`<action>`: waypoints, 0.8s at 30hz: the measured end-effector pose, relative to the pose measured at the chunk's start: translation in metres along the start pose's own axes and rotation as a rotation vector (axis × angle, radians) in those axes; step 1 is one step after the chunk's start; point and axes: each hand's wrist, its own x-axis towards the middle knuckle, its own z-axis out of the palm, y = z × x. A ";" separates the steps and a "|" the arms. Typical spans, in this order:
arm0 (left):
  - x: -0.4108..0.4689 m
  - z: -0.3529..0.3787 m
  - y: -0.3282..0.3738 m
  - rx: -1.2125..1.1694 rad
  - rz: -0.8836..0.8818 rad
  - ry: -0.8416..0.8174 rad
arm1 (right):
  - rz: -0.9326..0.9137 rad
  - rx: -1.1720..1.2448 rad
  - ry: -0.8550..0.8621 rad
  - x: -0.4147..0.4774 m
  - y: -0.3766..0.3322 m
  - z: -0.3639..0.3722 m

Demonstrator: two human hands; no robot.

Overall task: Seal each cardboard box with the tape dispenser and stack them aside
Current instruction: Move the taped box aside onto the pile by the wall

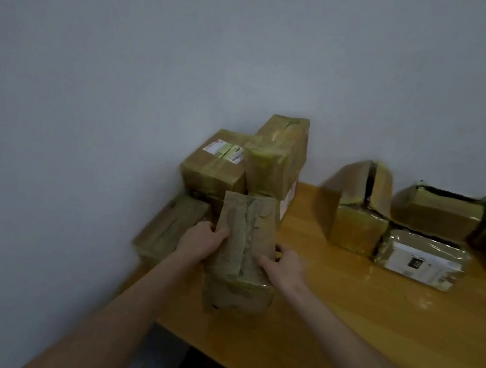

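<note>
Left hand (201,238) and right hand (283,268) grip the cardboard box (241,253), long axis pointing away toward the wall.

A plain packing or mail room, possibly a corner of an office, is suggested, though the blurred view leaves this uncertain. A bare grey-white wall (126,70) is met by a varnished wooden table (373,316), on which worn, tape-wrapped cardboard boxes (274,157) are stacked and lined up against the wall, some marked with printed shipping labels (224,150).
</note>
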 end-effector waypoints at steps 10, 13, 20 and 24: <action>0.022 -0.040 -0.010 0.177 0.161 0.263 | 0.004 -0.075 -0.027 0.021 -0.036 0.088; 0.024 -0.024 0.023 0.091 0.298 0.304 | -0.011 -0.035 -0.095 0.027 -0.027 0.066; 0.017 0.068 0.113 0.001 0.464 0.039 | 0.143 -0.084 0.408 0.029 0.032 -0.065; 0.008 0.128 0.155 -0.041 0.547 -0.154 | 0.200 -0.051 0.584 0.020 0.078 -0.141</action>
